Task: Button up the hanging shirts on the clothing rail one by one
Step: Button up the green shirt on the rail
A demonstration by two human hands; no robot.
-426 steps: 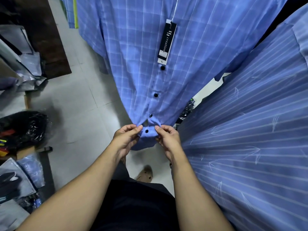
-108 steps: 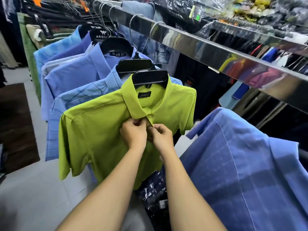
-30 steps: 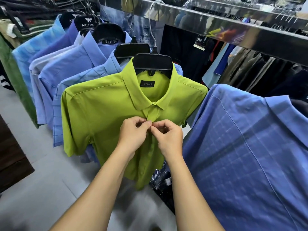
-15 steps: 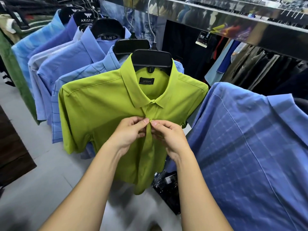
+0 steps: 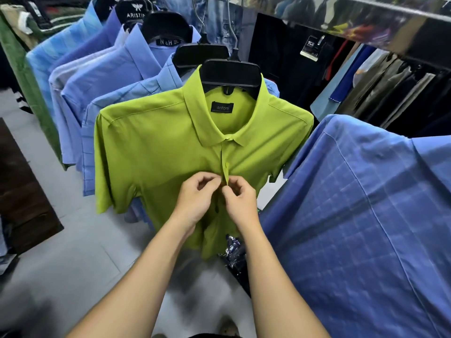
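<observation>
A lime-green short-sleeved shirt (image 5: pixel 151 152) hangs facing me on a black hanger (image 5: pixel 230 71) from the shiny metal rail (image 5: pixel 380 23). Its collar is closed and one green button (image 5: pixel 226 164) below the collar sits fastened. My left hand (image 5: pixel 196 200) pinches the left edge of the placket just under that button. My right hand (image 5: pixel 240 202) pinches the right edge beside it, fingertips nearly touching. Below my hands the front gapes slightly. A blue checked shirt (image 5: pixel 366 228) hangs at the right, close to me.
Several blue and lilac shirts (image 5: pixel 102 76) hang in a row behind the green one, to the left. Dark garments (image 5: pixel 402 93) hang behind the rail at the right. A plastic-wrapped bundle (image 5: pixel 234 252) lies under the green shirt. A dark brown mat (image 5: pixel 22 198) covers the grey tiled floor at the left.
Both hands have moved down the green shirt's placket from just under the collar to the level below the fastened button. Earlier still they held the blue checked shirt's hem.
</observation>
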